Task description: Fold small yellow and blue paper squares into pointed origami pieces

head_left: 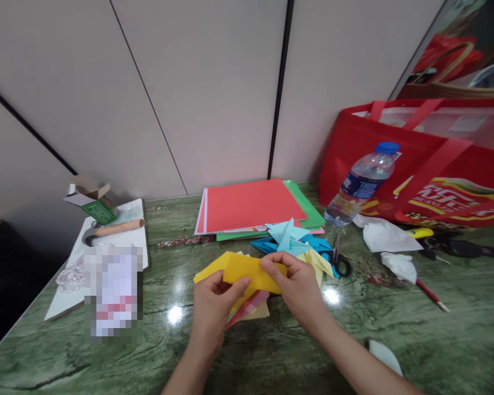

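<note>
Head view shows both hands pinching a folded yellow paper (253, 272) — left hand (213, 310) at its lower edge, right hand (296, 282) at its top. Just beyond the right fingertips lie blue paper shapes (290, 237) and scissors (341, 263) — pink sheets (249, 305) sit beneath.

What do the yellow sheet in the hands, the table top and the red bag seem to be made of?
Yellow sheet: matte paper, it holds a sharp fold. Table top: polished green stone, probably marble, veined, with bright glints. Red bag: likely non-woven fabric, soft matte with flat straps.
</note>
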A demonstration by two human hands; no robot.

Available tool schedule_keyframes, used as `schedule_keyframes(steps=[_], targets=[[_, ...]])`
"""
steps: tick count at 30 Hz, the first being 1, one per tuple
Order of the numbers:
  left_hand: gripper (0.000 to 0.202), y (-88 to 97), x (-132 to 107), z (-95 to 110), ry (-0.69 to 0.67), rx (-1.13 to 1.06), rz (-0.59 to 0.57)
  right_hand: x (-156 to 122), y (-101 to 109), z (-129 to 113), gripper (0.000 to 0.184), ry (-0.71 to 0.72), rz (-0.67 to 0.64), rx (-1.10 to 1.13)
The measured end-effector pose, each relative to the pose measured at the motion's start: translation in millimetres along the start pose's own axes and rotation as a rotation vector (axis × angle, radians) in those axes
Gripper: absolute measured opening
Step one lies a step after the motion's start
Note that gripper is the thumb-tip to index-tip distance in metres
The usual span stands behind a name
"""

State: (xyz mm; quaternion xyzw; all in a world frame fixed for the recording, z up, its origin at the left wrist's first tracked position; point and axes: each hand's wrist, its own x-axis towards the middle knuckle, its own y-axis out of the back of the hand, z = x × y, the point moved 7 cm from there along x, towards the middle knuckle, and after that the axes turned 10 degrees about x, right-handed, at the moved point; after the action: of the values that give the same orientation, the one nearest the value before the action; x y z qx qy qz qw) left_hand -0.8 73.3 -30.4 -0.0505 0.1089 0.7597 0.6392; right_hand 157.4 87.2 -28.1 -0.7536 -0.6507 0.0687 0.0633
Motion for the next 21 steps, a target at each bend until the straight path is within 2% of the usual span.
schedule_keyframes(steps=[4,11,17,21], targets=[[0.019,0.0,1.7,-5.1,0.025,-0.016,-0.021,-0.8,0.1,0.5,0.03,-0.01,0.003,-0.005],[0.017,4.7,3.7,-6.9,0.018,-0.018,0.02,-2.3,-1.9,-2.3,0.027,0.026,-0.013,-0.041],[0.017,3.0,5.7,-7.0,0.042,-0.038,-0.06,-1.0,0.2,-3.1,0.026,0.036,-0.004,-0.054],[0.017,9.9,7.0,-2.8,-0.001,-0.003,-0.01,1.0,2.8,-5.0,0.027,0.048,0.016,-0.061]])
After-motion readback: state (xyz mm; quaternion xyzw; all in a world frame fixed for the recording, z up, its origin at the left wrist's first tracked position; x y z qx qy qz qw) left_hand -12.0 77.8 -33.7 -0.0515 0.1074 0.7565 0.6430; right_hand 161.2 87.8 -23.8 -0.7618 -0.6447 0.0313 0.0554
